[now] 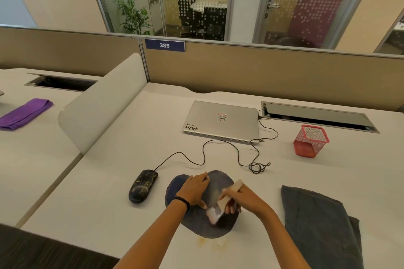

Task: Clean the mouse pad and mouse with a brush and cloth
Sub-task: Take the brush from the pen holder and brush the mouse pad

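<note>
A dark rounded mouse pad (197,224) lies on the white desk near the front edge. My left hand (195,188) rests flat on its left part with fingers spread. My right hand (239,197) grips a pale brush (223,203) by the handle, its blurred bristles touching the pad's middle. A black wired mouse (143,185) with gold specks sits on the desk left of the pad, apart from it. A folded grey cloth (317,223) lies to the right of the pad.
A shut silver laptop (220,121) lies behind, the mouse cable (203,155) looping in front of it. A red mesh pen holder (310,141) stands at the right. A desk divider (102,105) rises at the left, with a purple cloth (24,113) beyond it.
</note>
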